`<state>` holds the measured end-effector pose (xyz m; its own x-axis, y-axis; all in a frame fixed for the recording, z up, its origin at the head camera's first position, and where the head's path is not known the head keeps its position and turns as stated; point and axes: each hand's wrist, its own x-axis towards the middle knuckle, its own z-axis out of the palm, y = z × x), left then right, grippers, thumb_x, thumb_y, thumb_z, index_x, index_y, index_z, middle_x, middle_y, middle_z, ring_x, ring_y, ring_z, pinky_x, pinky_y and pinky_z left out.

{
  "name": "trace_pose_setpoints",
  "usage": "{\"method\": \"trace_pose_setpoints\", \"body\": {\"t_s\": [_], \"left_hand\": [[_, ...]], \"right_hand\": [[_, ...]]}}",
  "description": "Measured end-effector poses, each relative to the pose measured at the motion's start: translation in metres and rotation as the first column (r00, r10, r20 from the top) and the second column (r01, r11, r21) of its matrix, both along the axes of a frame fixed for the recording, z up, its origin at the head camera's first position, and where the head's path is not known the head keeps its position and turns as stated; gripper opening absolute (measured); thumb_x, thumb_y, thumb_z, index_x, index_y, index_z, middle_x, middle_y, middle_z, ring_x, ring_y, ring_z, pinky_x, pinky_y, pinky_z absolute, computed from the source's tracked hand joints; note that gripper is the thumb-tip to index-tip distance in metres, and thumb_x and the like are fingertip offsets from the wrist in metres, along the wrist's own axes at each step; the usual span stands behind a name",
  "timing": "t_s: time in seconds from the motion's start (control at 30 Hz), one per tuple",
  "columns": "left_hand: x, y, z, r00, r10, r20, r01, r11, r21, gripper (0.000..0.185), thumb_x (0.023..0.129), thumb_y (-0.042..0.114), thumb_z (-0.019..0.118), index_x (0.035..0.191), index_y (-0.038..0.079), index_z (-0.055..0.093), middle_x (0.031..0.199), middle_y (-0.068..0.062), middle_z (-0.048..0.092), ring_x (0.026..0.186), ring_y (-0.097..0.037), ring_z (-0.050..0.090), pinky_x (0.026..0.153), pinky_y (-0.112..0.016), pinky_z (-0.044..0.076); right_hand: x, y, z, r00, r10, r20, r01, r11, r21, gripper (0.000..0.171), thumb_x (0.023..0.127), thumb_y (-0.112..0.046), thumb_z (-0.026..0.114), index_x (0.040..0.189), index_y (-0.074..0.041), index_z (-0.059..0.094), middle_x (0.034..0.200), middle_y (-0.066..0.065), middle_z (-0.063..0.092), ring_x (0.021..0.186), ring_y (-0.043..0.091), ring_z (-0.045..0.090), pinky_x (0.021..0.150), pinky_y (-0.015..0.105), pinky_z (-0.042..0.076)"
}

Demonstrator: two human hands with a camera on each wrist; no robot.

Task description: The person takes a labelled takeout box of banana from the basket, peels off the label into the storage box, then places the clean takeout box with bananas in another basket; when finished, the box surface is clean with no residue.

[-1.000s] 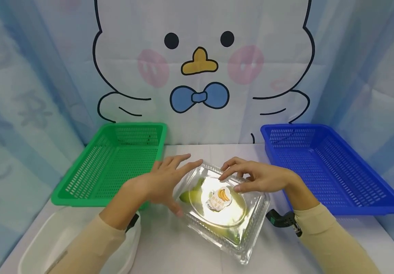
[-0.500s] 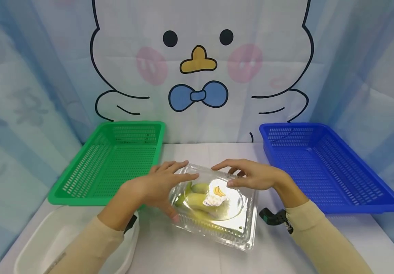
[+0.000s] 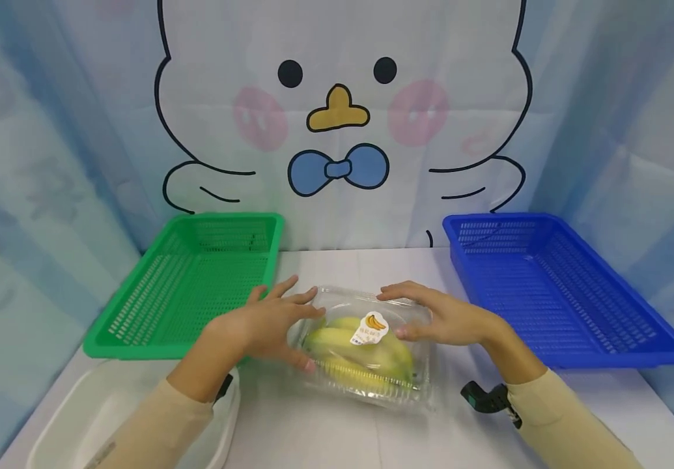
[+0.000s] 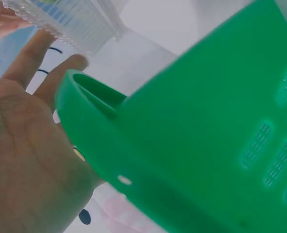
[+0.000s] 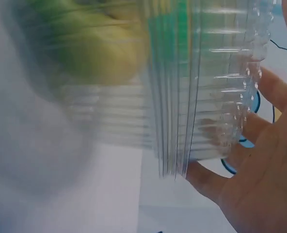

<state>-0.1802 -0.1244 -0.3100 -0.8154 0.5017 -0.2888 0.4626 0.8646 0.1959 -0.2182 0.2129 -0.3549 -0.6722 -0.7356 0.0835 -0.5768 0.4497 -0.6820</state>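
A clear plastic clamshell box (image 3: 345, 307) stands in the middle of the white table in the head view. Yellow-green bananas (image 3: 337, 345) lie inside, and its lid bears a white sticker (image 3: 370, 327) with a banana picture. My left hand (image 3: 266, 326) is spread at the box's left edge, thumb near the front left corner. Over the back right part of the lid, my right hand (image 3: 450, 317) has its fingers extended and thumb close above the sticker's right side. The right wrist view has these fingers right at the ribbed side (image 5: 221, 87) of the box.
A green basket (image 3: 181, 352) stands at the back left, its rim close beside my left wrist. At the back right is a blue basket (image 3: 606, 358). A white tub (image 3: 228, 423) sits at the front left under my left forearm. A printed curtain (image 3: 337, 39) closes the back.
The banana box has shifted left and turned squarer to me, its front corner swinging back. Both hands have stayed around it, the right hand lately moving slightly right and its fingers spreading.
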Motion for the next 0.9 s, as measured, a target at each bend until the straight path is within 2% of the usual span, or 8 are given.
{"method": "trace_pose_setpoints", "body": {"t_s": [0.17,0.33,0.47,0.6,0.77,0.9], "left_hand": [[0.004,0.002,-0.001,1.0,0.003,-0.022,-0.003,1.0,0.001,0.08,0.076,0.063,0.083,0.144,0.029,0.058,0.17,0.006,0.022,0.16,-0.028,-0.005,0.12,-0.071,0.003],[0.009,0.008,0.0,0.999,0.005,-0.049,-0.007,0.999,-0.037,0.083,0.077,0.068,0.08,0.144,0.025,0.055,0.169,0.001,0.029,0.159,-0.035,0.0,0.12,-0.072,0.003],[0.011,0.01,-0.003,0.997,0.009,-0.083,-0.015,0.997,-0.073,0.096,0.076,0.075,0.075,0.152,0.025,0.046,0.167,0.001,0.031,0.158,-0.038,0.007,0.12,-0.071,0.006],[0.01,0.009,-0.006,0.994,0.02,-0.105,-0.027,0.997,-0.069,0.105,0.074,0.08,0.073,0.159,0.031,0.036,0.164,0.0,0.033,0.157,-0.038,0.011,0.119,-0.073,0.012],[0.009,0.005,-0.009,0.995,0.009,-0.101,-0.012,0.999,-0.033,0.098,0.075,0.08,0.071,0.158,0.043,0.035,0.164,-0.002,0.033,0.157,-0.039,0.011,0.118,-0.074,0.015],[0.009,0.002,-0.012,0.996,-0.008,-0.089,0.006,1.0,-0.019,0.091,0.077,0.079,0.07,0.156,0.046,0.039,0.165,-0.004,0.03,0.157,-0.038,0.01,0.118,-0.072,0.015]], "right_hand": [[0.017,0.011,-0.006,0.998,0.013,-0.059,-0.012,1.0,0.02,0.078,0.087,-0.035,0.082,0.153,-0.017,0.046,0.166,0.015,0.024,0.15,0.048,0.025,0.108,0.077,0.03],[0.025,0.021,-0.013,0.999,0.023,-0.031,-0.023,1.0,0.0,0.094,0.08,-0.042,0.088,0.154,-0.013,0.037,0.168,0.018,0.01,0.149,0.053,0.018,0.104,0.08,0.031],[0.026,0.024,-0.017,0.999,0.032,0.001,-0.032,0.999,-0.021,0.096,0.08,-0.042,0.088,0.155,-0.014,0.035,0.17,0.014,0.004,0.148,0.055,0.016,0.101,0.08,0.034],[0.025,0.022,-0.017,0.999,0.026,-0.027,-0.026,1.0,0.01,0.093,0.08,-0.039,0.087,0.155,-0.017,0.037,0.17,0.011,0.004,0.148,0.055,0.017,0.101,0.079,0.034],[0.026,0.021,-0.018,1.0,-0.002,-0.024,0.002,1.0,0.018,0.089,0.082,-0.035,0.086,0.156,-0.023,0.038,0.169,0.014,0.008,0.148,0.054,0.021,0.098,0.079,0.039],[0.029,0.018,-0.022,1.0,-0.005,-0.016,0.005,1.0,0.023,0.088,0.084,-0.034,0.085,0.157,-0.023,0.036,0.17,0.015,0.007,0.15,0.054,0.018,0.099,0.078,0.039]]}}
